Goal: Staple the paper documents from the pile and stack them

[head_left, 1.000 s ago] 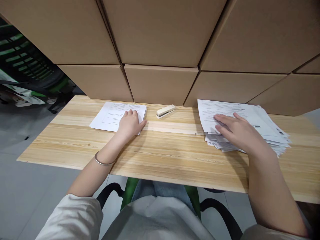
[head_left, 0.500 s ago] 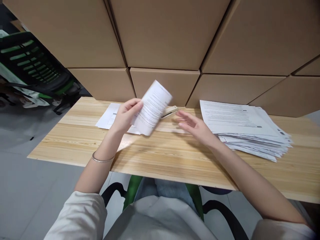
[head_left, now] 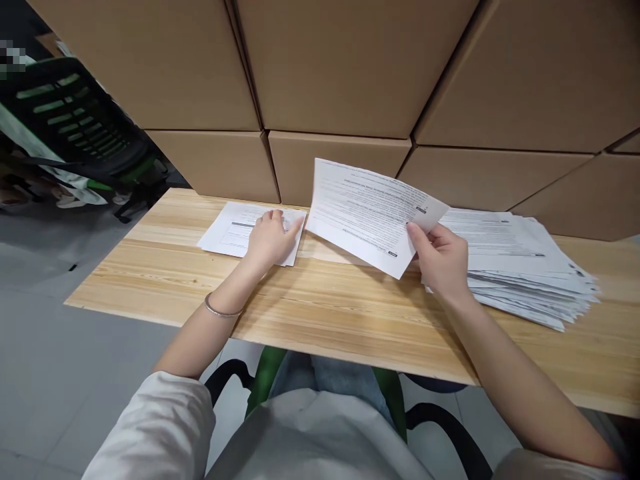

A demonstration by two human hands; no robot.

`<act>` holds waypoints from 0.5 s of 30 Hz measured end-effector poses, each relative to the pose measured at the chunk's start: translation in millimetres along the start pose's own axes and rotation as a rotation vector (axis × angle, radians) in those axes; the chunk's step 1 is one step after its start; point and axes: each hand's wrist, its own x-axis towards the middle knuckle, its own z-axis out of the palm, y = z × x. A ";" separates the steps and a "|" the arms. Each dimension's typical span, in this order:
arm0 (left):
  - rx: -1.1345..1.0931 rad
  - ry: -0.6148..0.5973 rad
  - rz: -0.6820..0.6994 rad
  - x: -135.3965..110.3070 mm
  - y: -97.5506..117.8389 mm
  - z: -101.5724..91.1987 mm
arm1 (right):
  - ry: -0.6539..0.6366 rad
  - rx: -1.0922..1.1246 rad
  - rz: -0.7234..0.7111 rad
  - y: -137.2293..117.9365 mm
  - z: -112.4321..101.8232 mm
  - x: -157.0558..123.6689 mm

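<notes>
A printed sheet of paper (head_left: 367,213) is raised above the table, slanting down to the right. My right hand (head_left: 445,260) pinches its right end between thumb and fingers. To the left, my left hand (head_left: 273,237) lies on a small group of printed papers (head_left: 227,230), fingers spread and palm down. Behind my right hand rests a thick, uneven stack of printed papers (head_left: 520,257). The beige stapler-like object seen earlier is hidden behind the raised sheet.
Large cardboard boxes (head_left: 340,67) form a wall along the back of the wooden table (head_left: 320,310). The table's left edge drops to a grey floor (head_left: 100,373). A black and green chair (head_left: 75,120) and part of another person are at the far left.
The sheet has passed from my left hand to my right and turned to lie wider. My left hand has come down onto the papers at left.
</notes>
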 end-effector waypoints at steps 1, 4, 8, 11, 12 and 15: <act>0.129 -0.039 -0.007 -1.6 0.7 0.9 | 0.016 -0.013 -0.018 -1.9 0.3 -2.4; 0.283 -0.105 0.005 -4.1 2.5 2.3 | 0.021 -0.034 -0.041 -7.0 2.9 -9.1; 0.215 -0.117 0.016 1.1 -3.0 -1.5 | 0.027 -0.045 -0.057 -9.8 4.3 -11.8; 0.080 -0.117 0.018 8.6 -11.6 -7.5 | 0.029 -0.051 -0.048 -8.2 2.6 -10.0; 0.018 -0.106 0.017 10.5 -13.7 -10.4 | 0.033 -0.051 -0.043 -7.3 1.8 -9.2; -0.274 -0.055 0.049 10.7 -13.4 -23.4 | 0.047 -0.049 -0.037 -4.5 -0.4 -6.8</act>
